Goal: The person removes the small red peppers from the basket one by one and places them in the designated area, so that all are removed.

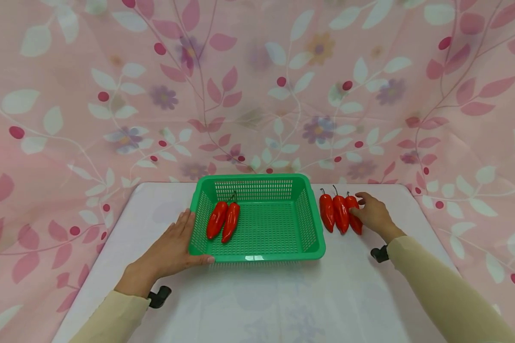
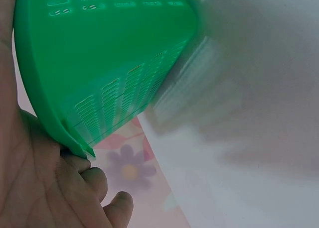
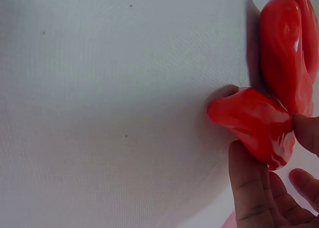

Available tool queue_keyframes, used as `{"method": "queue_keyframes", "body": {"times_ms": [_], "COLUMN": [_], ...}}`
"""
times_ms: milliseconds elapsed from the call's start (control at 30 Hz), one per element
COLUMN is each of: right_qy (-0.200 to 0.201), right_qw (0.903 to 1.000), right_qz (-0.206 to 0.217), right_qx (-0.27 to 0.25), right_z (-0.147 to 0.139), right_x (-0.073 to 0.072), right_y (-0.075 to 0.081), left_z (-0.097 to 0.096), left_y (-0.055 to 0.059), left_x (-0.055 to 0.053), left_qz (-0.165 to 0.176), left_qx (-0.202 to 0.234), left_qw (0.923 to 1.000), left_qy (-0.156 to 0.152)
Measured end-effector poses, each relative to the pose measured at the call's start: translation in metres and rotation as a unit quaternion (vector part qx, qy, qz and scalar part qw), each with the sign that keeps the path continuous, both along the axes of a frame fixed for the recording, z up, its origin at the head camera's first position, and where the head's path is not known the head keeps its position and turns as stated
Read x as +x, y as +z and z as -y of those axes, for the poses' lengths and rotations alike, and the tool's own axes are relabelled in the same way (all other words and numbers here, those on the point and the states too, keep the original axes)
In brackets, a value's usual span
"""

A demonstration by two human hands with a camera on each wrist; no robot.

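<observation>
A green plastic basket stands on the table, with two red peppers lying at its left inside. My left hand rests against the basket's left side, fingers straight along it and thumb on the front rim. In the left wrist view, the palm lies beside the basket's rim. To the right of the basket, three red peppers lie side by side on the table. My right hand pinches the rightmost red pepper, thumb on one side and fingers on the other. The middle pepper lies right beside it.
A white cloth covers the table. Behind it hangs a pink curtain with leaves and flowers. The leftmost loose pepper lies close to the basket's right wall.
</observation>
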State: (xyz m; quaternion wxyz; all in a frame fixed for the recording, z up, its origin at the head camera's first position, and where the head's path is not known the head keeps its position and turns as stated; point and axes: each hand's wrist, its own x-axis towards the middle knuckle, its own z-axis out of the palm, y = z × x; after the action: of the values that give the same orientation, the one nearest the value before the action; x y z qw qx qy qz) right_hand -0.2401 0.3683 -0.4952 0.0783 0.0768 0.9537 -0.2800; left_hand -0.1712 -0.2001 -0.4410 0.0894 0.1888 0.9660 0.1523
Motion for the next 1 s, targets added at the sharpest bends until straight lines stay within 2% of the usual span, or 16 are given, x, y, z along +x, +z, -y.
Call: {"method": "queue_keyframes", "body": {"times_ms": [267,667,833,1000], "right_qy": [-0.002,0.005,0.017,0.032], "right_qw": [0.9997,0.9984,0.9971,0.9951], "right_qz": [-0.016,-0.052,-0.072,-0.093], "right_qx": [0.016,0.020,0.019,-0.001], "right_z": [-0.002,0.004,0.012,0.032], "right_x": [0.001,0.005,0.003,0.004], "right_y": [-0.002,0.009,0.018,0.038], "left_z": [0.001,0.001,0.000,-0.001], "left_y": [-0.001,-0.001,0.000,0.002], "left_x": [-0.001,0.000,0.000,-0.001], "left_qz": [-0.002,-0.006,-0.010,-0.010], "left_qx": [-0.001,-0.008,-0.003,-0.011], "left_qw": [1.0000,1.0000,0.9999,0.9999], "left_qy": [-0.002,-0.001,-0.005,-0.005]}}
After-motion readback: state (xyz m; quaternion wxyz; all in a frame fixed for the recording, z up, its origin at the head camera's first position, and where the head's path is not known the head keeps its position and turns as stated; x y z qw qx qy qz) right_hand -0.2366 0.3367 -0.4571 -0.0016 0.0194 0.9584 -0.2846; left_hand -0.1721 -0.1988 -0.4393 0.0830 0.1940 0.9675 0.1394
